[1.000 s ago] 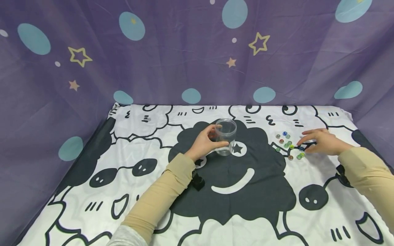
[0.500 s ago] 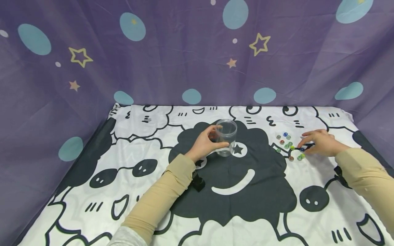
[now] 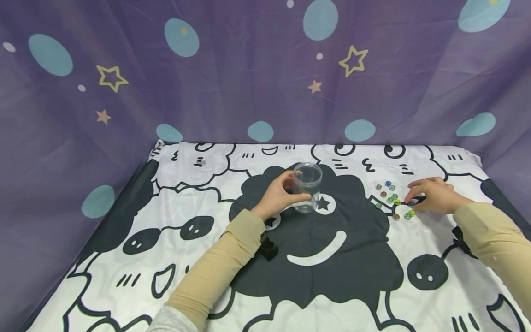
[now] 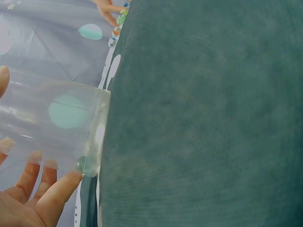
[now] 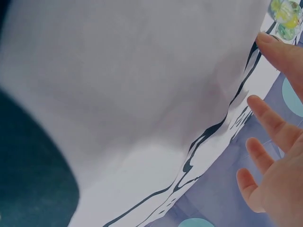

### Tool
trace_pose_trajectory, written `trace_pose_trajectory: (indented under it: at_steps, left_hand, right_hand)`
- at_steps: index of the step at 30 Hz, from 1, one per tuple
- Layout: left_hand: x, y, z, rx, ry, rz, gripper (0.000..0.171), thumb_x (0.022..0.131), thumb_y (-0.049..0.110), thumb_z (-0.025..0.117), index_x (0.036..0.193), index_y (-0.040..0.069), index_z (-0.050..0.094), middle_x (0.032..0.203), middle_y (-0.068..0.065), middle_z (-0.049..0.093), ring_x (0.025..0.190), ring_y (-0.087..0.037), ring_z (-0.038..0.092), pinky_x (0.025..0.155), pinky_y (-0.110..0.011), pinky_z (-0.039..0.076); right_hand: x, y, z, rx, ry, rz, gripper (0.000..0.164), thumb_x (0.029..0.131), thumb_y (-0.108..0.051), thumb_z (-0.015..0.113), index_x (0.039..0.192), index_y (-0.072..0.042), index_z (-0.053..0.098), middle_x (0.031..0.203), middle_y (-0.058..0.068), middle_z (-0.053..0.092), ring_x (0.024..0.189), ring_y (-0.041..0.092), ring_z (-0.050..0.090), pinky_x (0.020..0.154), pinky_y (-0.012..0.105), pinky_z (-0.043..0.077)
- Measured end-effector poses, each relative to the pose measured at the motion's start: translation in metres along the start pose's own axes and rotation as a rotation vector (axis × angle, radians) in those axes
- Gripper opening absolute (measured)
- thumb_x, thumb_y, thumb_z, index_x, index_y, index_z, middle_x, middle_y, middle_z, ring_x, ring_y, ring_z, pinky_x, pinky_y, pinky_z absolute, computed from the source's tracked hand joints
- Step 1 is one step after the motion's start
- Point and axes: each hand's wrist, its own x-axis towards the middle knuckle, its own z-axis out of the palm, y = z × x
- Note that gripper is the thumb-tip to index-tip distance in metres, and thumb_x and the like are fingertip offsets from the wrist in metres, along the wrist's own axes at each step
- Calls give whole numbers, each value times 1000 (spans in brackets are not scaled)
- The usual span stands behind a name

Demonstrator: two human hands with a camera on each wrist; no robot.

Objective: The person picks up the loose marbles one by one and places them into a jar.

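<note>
My left hand grips a clear plastic jar from its left side, thumb in front and fingers behind. The jar stands upright and uncapped on the cloth. In the left wrist view, a greenish marble shows at the jar's base near a fingertip. My right hand is low over the right side, its thumb and index finger around a dark blue marble. More glass marbles, green, yellow, brown and blue, lie loosely to its left. In the right wrist view, the thumb is beside yellow-green marbles; the other fingers are spread.
A white tablecloth with black cartoon sheep covers the table. Purple curtains with stars and dots hang behind and at the sides. Black wrist-camera mounts sit under both forearms.
The right thumb and index finger have come down closer around the dark blue marble. My left hand and the jar stay put. The head view has shifted slightly.
</note>
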Motion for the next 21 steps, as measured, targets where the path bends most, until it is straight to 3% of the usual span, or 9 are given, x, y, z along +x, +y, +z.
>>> trace_pose_trajectory:
  at_steps: [21]
  left_hand:
    - [1,1,-1,12,-2,1,64,79,30,78,135,25,47,127,-5,51,119,-23,51,99,-38,47]
  right_hand:
    - [-1,-3,-2,-22,7,1,19,70,-9,78,87,-12,73,128,36,46,111,61,25,70,61,28]
